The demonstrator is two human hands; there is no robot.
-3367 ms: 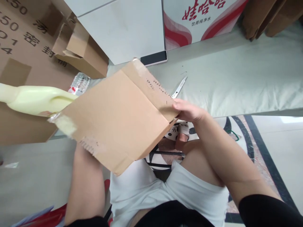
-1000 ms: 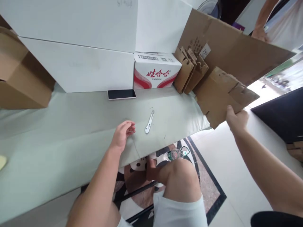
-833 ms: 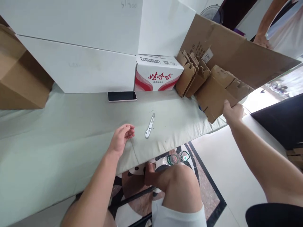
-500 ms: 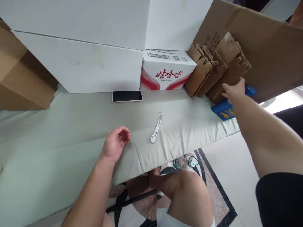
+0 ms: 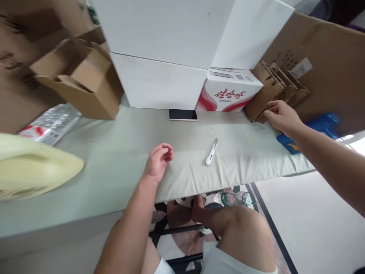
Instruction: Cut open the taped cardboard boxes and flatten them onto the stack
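My left hand (image 5: 159, 159) is above the pale green cloth, left of a white utility knife (image 5: 211, 152). Its fingers curl loosely with nothing seen in them. At the right my right hand (image 5: 282, 116) reaches to the front of several folded cardboard pieces (image 5: 266, 93). Its fingers are bent, with a gap between thumb and forefinger; whether the fingertips touch the cardboard I cannot tell. Behind the right wrist is a blue bottle (image 5: 323, 123), lying tilted and partly hidden by the forearm. A phone (image 5: 183, 115) lies face up at the back.
White boxes (image 5: 162, 83) line the back, beside a white and red carton (image 5: 228, 93). At left are an open cardboard box (image 5: 99, 91), a clear plastic pack (image 5: 55, 121) and a blurred pale yellow object (image 5: 37, 165). A large cardboard sheet (image 5: 336, 72) stands at right. Plastic bottles (image 5: 228, 198) lie on the floor.
The view has swung left, bringing in the open box and yellow object. My right hand has shifted from above the blue bottle toward the folded cardboard. My left hand stays nearly where it was.
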